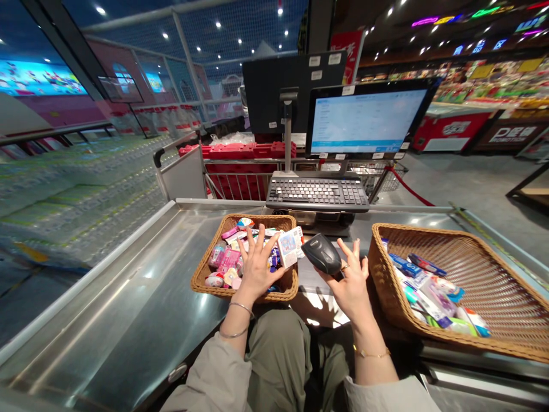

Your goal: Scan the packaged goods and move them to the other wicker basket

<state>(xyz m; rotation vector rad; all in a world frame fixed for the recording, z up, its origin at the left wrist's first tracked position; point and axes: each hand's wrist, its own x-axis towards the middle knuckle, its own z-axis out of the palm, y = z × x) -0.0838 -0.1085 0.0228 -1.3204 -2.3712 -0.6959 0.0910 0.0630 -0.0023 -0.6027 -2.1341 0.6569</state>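
My left hand [257, 264] is over the left wicker basket [201, 274], its thumb and index finger at the edges of a small white printed box [290, 247]. Its other fingers are stretched out above the packets. Small, colourful packaged goods [227, 260] fill this basket. In my right hand [352, 280] is a black barcode scanner [322, 253], its head tilted toward the white box. Some of that hand's fingers stick up beside the scanner, and the grip on its handle is partly hidden.
To the right, another wicker basket [506, 280] holds several small packages [433, 292]. Behind the baskets are a keyboard [317, 191] and a lit monitor [369, 123]. The steel counter [141, 297] extends left, with a cart handle [178, 149] beyond its back edge.
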